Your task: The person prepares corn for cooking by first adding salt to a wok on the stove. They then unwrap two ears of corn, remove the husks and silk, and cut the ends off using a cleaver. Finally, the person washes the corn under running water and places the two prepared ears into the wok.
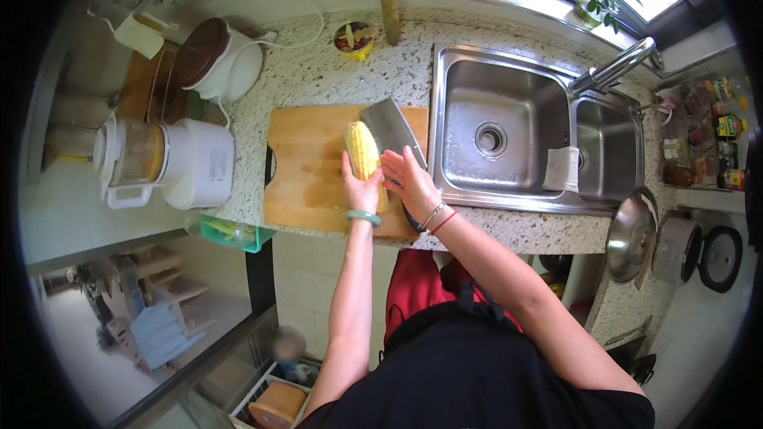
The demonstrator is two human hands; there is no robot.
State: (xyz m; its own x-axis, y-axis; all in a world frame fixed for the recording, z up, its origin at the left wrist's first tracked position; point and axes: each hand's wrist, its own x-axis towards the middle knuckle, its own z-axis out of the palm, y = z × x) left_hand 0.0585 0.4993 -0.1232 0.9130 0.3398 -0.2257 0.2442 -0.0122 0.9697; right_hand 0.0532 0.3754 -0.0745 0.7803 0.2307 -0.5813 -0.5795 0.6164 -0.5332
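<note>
My left hand (362,189), with a green bangle at its wrist, grips an ear of corn (363,147) by its lower part. Its husk is off, and its yellow kernels show. Beside it my right hand (410,179) is held flat with the fingers stretched out, the fingertips close to the corn; whether they touch it I cannot tell. A cleaver (385,123) with a broad grey blade lies on the wooden cutting board (302,159). My right hand hides part of the blade, and the dark handle shows just below that hand.
Right of the board is a double steel sink (509,111) with a faucet (616,67) and a pale cloth (562,168) over its divider. A white blender (199,163) and a lidded white pot (218,59) stand left. Behind sits a small bowl of scraps (354,41). A green bin (230,232) hangs at the front edge.
</note>
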